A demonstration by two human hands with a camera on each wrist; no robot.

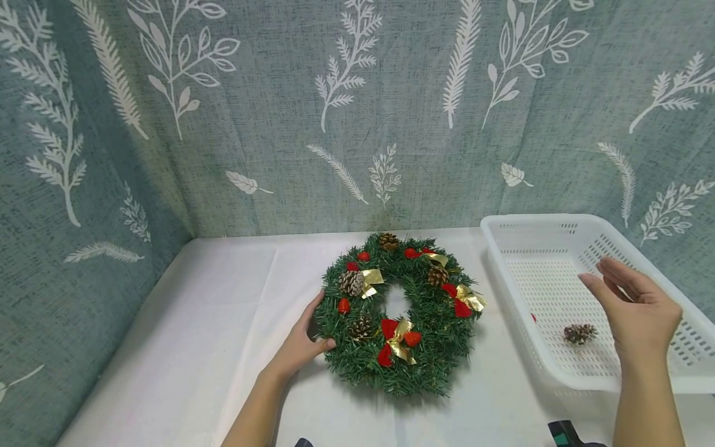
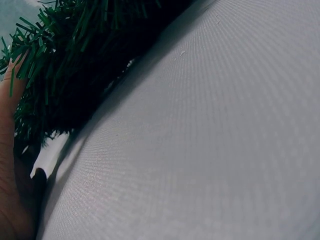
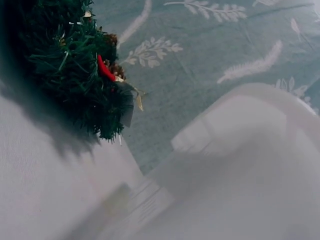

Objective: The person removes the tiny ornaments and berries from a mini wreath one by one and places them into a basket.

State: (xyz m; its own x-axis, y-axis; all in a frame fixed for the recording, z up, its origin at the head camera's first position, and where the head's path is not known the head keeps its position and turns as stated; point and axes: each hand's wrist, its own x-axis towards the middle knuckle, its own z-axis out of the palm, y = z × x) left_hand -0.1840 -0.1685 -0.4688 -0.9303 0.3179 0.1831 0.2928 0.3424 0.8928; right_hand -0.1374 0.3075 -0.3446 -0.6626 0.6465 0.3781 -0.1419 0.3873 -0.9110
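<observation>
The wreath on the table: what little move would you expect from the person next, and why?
Probably the right hand reaches back to the wreath. It hovers open and empty over the white basket, where a loose pine cone lies, while the left hand steadies the wreath's edge, which carries more cones.

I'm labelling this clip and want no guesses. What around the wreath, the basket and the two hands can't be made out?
- Small red thing in the white perforated plastic basket: head view, mostly hidden by the basket's near wall.
- Dark teal-tipped object: cut off by the bottom edge.
- Left hand fingertips: hidden among the green needle wreath.
- Right hand: absent from the right wrist view, where the basket is blurred.
</observation>
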